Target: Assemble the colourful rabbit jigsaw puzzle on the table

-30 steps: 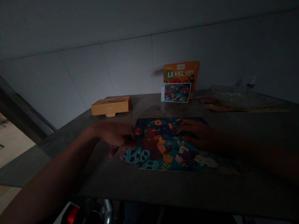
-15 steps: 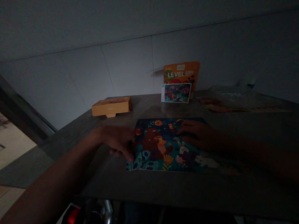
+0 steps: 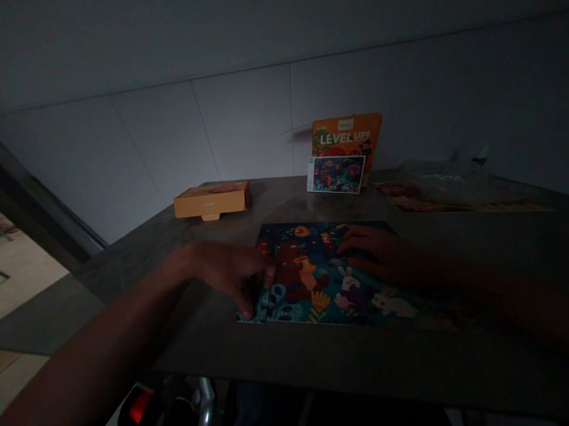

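Observation:
A jigsaw puzzle (image 3: 308, 282) lies flat on the table, its picture showing a brown bear, a fox, white rabbits and flowers on dark blue. At its lower left corner, my left hand (image 3: 230, 271) has the thumb on a teal puzzle piece (image 3: 257, 315), the fingers curled over its upper part. A thin step separates that piece from the puzzle's lower edge beside it. My right hand (image 3: 381, 252) rests palm down on the upper right of the puzzle, fingers extended and holding nothing. It hides part of the picture, and the right end is lost in shadow.
An orange box (image 3: 211, 201) with a tab sits at the back left. By the wall stands an orange "LEVEL UP!" box (image 3: 347, 132), with a picture card (image 3: 336, 175) leaning on it. Clear plastic wrapping (image 3: 449, 177) covers part of a printed sheet (image 3: 477, 206) at the back right.
My left fingers have moved right onto the puzzle's left edge and closed. The lower left corner piece has shifted slightly left, out of line. My right hand stays in place.

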The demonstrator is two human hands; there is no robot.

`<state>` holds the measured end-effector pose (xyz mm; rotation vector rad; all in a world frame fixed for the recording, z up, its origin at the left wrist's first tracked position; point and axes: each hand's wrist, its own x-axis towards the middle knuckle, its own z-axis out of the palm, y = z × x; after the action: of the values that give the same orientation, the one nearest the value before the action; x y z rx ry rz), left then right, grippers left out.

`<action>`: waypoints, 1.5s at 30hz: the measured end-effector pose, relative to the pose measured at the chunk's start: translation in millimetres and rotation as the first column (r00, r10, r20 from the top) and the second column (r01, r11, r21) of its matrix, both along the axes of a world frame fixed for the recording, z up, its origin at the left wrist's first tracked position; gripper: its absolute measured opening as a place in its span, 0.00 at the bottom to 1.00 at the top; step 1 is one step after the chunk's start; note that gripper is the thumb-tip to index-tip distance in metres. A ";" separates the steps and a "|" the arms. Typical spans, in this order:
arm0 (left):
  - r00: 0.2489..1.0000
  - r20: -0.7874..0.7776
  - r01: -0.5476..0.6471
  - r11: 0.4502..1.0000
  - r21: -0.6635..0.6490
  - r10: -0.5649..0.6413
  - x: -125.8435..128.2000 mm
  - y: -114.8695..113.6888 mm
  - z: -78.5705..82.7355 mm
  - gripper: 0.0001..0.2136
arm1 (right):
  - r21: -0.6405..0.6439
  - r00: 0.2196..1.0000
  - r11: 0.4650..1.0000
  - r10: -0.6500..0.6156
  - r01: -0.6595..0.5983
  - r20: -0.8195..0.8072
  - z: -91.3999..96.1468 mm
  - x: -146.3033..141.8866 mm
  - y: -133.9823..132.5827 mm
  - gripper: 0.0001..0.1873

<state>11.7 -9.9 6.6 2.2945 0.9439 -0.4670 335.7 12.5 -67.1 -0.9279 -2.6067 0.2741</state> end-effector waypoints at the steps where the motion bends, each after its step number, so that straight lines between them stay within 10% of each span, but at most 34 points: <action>1: 1.000 0.000 0.003 1.000 -0.002 -0.003 -0.7 0.6 0.1 0.20 | -0.004 1.000 1.000 -0.001 0.001 0.007 0.4 0.0 -0.2 0.17; 23: 0.984 -0.129 -0.102 0.984 0.145 0.121 -0.2 9.5 -0.8 0.24 | 0.020 1.000 1.000 0.008 -0.008 0.001 -0.2 1.5 0.4 0.16; 36: 0.982 0.100 -0.140 0.972 -0.188 0.160 -9.3 24.7 -15.4 0.21 | 0.048 0.998 0.999 -0.014 0.017 -0.059 -6.7 -5.5 5.1 0.14; 45: 0.974 -0.076 -0.213 0.977 -0.011 0.212 -9.0 33.0 -16.1 0.20 | 0.047 0.999 0.998 -0.032 0.031 0.007 -7.2 -4.7 6.4 0.16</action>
<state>2.7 23.1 -9.5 2.1411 1.2021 -0.4693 331.0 18.9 -74.3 -0.9549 -2.5915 0.2011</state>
